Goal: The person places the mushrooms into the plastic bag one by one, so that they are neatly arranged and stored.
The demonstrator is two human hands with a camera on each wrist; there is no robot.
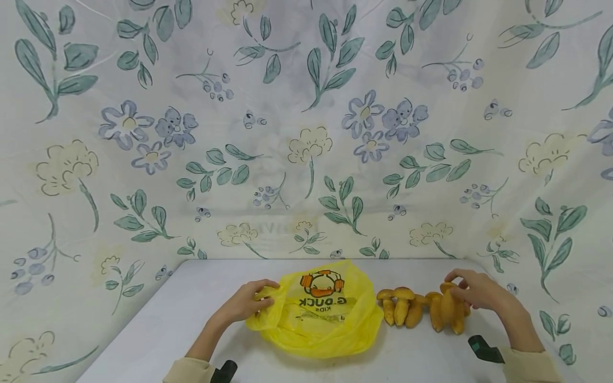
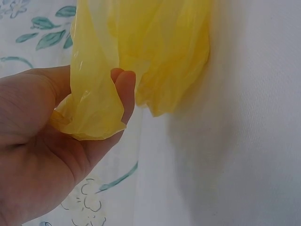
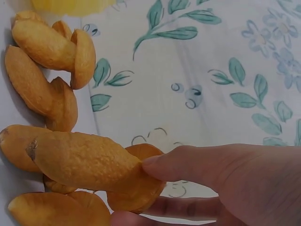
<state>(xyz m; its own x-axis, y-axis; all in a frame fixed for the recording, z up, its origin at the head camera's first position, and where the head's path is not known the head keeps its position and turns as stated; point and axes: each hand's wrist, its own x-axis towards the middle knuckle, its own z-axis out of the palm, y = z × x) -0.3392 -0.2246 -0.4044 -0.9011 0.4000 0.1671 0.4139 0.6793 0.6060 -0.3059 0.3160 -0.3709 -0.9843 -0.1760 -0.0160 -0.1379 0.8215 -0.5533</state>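
Observation:
A yellow plastic bag [image 1: 325, 335] with a printed cartoon duck stands on the white table, its mouth partly spread. My left hand [image 1: 241, 304] grips the bag's left edge; in the left wrist view a fold of yellow plastic [image 2: 89, 103] lies between thumb and fingers. On the right, my right hand [image 1: 481, 290] pinches a brown mushroom [image 3: 84, 157] by its cap, with the thumb on top and fingers beneath. Other mushrooms [image 3: 56, 209] lie close around the held one. Between it and the bag is another cluster of mushrooms [image 1: 401, 308].
The white table [image 1: 191, 298] ends at a floral-patterned cloth [image 1: 306, 159] that hangs behind it. Dark wrist straps [image 1: 485, 349] with cameras sit near both sleeves.

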